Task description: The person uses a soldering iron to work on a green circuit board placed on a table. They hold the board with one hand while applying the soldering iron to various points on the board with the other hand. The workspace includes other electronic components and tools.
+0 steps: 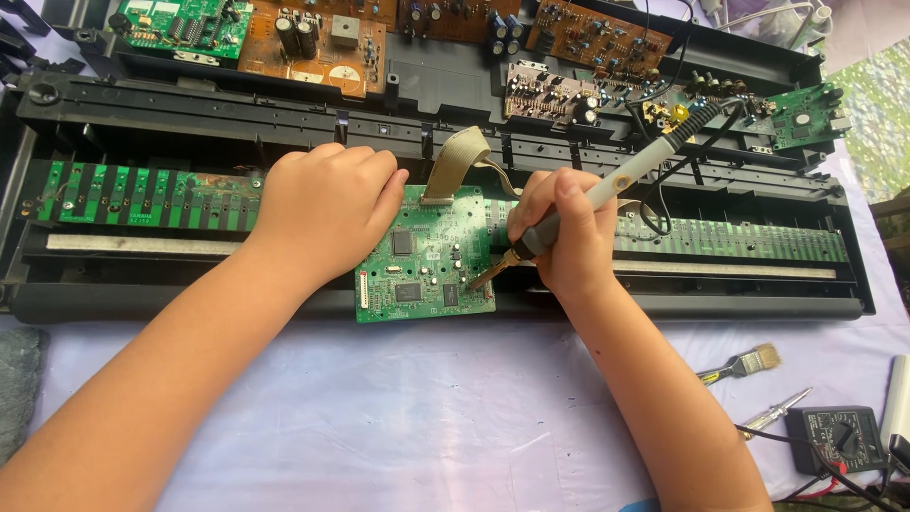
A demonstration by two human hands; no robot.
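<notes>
Opened black keyboard chassis (190, 104) spans the table in front of me, lying on a pale lilac cloth (427, 417). Long green key-contact strips (123, 194) run along its length on both sides. Brown and green circuit boards (313, 43) sit in the far half of the shell, crowded with capacitors.

Smaller green circuit board (422, 261) lies flat at the near edge of the chassis, between my two hands, with black chips on its face. A grey ribbon cable (455, 161) arches up from its far edge.

My left hand (322, 213) rests knuckles-up on the board's left edge, fingers curled under into a loose fist; it presses down and grasps nothing that I can see.

My right hand (564, 237) pinches a soldering iron (607, 190) pen-style, thumb and fingers closed around its grey handle. The iron slants down to the left; its brass tip touches the board's lower right corner. Its cord trails off toward the far boards.

At the right, on the cloth: a small paintbrush (749, 362), a screwdriver (775, 412), a black multimeter (834, 438).
</notes>
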